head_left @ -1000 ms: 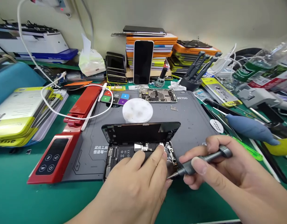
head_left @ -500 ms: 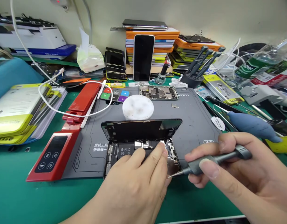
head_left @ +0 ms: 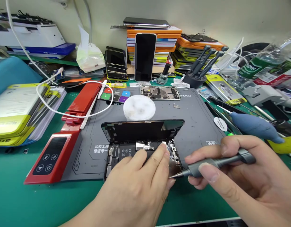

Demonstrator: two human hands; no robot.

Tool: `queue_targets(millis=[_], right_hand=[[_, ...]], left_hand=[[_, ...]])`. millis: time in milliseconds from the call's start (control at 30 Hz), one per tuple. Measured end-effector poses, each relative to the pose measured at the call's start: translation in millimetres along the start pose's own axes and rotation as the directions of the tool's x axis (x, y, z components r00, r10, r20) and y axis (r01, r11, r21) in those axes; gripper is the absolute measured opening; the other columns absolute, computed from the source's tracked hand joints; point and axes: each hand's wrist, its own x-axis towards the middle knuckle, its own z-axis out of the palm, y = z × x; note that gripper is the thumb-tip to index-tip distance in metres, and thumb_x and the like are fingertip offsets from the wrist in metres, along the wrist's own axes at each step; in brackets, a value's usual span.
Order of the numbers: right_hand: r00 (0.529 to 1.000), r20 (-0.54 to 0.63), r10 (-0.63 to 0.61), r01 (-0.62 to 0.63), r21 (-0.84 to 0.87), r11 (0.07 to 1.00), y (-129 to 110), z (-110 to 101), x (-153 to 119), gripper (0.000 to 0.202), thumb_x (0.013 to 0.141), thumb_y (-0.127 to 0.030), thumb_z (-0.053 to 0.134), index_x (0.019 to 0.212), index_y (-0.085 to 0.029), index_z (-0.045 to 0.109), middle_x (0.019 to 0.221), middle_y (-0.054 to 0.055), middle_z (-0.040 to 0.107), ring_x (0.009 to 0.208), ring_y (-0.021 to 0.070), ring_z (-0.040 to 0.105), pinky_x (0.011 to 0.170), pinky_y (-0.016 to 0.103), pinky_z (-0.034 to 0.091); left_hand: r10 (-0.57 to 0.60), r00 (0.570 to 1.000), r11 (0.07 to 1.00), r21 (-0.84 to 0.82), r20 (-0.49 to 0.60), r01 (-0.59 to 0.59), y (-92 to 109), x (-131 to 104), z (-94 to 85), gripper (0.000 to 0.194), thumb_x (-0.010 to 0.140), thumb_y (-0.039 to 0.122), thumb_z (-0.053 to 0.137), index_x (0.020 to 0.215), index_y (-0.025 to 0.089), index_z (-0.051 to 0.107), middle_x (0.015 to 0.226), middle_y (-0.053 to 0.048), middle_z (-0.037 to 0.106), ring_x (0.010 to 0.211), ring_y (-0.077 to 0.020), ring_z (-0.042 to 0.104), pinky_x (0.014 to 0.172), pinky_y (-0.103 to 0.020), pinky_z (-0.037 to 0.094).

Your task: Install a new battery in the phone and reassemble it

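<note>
An opened phone (head_left: 126,153) lies on the grey mat, its inner parts showing and its screen (head_left: 143,130) tilted up along the far side. Spread over its middle and right part is my left hand (head_left: 138,179), fingertips pressing inside it and thumb at the near edge, gripping it. Much of the phone is hidden beneath that hand. My right hand (head_left: 221,167) is closed round a grey screwdriver (head_left: 195,168). The screwdriver's thin tip points left at the phone's near right edge, close to my left thumb; I cannot tell what it touches. Behind the screen stands a round white block (head_left: 139,108).
A red device with touch buttons (head_left: 48,157) lies left on the grey mat (head_left: 197,116). Another opened phone (head_left: 161,92) and a small metal plate (head_left: 177,106) lie farther back. At right are a blue blower bulb (head_left: 254,124) and a screwdriver stand (head_left: 194,78).
The view shifts slightly. My right hand and the screwdriver move a little left and the tip rises slightly beside my left thumb. My left hand keeps its place on the phone.
</note>
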Motion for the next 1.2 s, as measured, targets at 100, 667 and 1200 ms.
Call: queue_targets(millis=[100,667,1200], right_hand=[[1.0,-0.005,0.008,-0.008,0.005,1.0,1.1,-0.2,-0.6,0.045,0.094,-0.056,0.09,0.104,-0.033,0.053,0.096,0.001,0.086,0.06,0.0224,0.08,0.058,0.029,0.073],[0.998,0.017,-0.058,0.058,-0.01,0.998,2.8,-0.1,-1.1,0.039,0.099,-0.051,0.087,0.106,-0.034,0.053,0.096,-0.001,0.086,0.061,0.0185,0.08,0.061,0.022,0.072],[0.998,0.027,-0.06,0.061,-0.037,0.997,0.9,-2.4,-3.2,0.038,0.1,-0.052,0.086,0.106,-0.035,0.053,0.096,-0.003,0.085,0.061,0.0168,0.08,0.062,0.02,0.071]], left_hand=[[-0.002,1.0,1.0,0.01,-0.016,0.003,-0.9,-0.5,-0.6,0.05,0.122,0.023,0.034,0.142,0.01,0.079,0.152,-0.009,0.077,0.098,-0.0243,0.088,0.066,-0.035,0.072],[-0.001,1.0,1.0,0.016,-0.013,0.001,-2.6,0.4,-0.7,0.051,0.122,0.022,0.034,0.144,0.007,0.077,0.15,-0.01,0.078,0.1,-0.0267,0.088,0.068,-0.037,0.074],[0.003,1.0,1.0,-0.013,0.026,-0.003,-0.6,-0.6,-0.9,0.052,0.122,0.023,0.032,0.148,0.005,0.074,0.153,-0.013,0.076,0.101,-0.0277,0.088,0.067,-0.037,0.073]])
